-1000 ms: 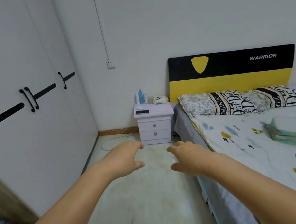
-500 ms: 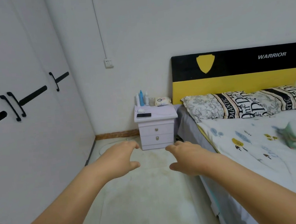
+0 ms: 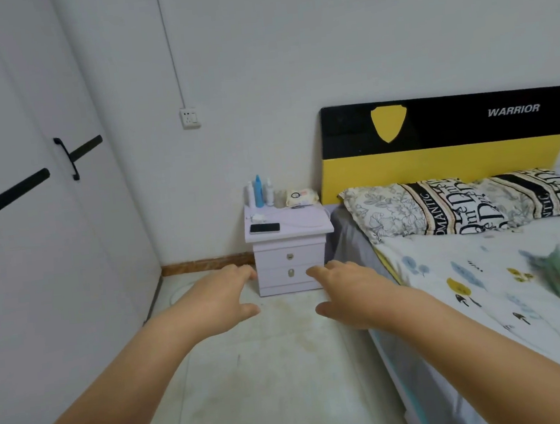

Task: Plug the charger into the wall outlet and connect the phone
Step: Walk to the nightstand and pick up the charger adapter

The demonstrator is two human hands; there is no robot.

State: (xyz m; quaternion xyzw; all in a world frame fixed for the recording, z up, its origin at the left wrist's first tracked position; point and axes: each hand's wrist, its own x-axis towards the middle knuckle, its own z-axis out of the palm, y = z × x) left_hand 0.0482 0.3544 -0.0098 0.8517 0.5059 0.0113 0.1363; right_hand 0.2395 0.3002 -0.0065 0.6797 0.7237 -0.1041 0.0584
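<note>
Head view: both arms reach forward into the lower middle of the frame, over the pale floor (image 3: 252,368). The left hand (image 3: 217,303) and the right hand (image 3: 351,293) hang palm down with fingers loosely spread and slightly curled, holding nothing, apart from each other.

Just above them in the frame stands a white nightstand (image 3: 292,265) with two drawers, set beside the bed (image 3: 483,277). On its top, a dark phone (image 3: 264,228) lies flat near the front left edge. The white charger (image 3: 258,217) lies just behind the phone, and its cable (image 3: 307,223) loops across the top toward the right. Small bottles (image 3: 259,193) stand at the back.

The wall outlet (image 3: 189,118) sits in the upper left of centre, well above the nightstand, with nothing plugged in.
</note>
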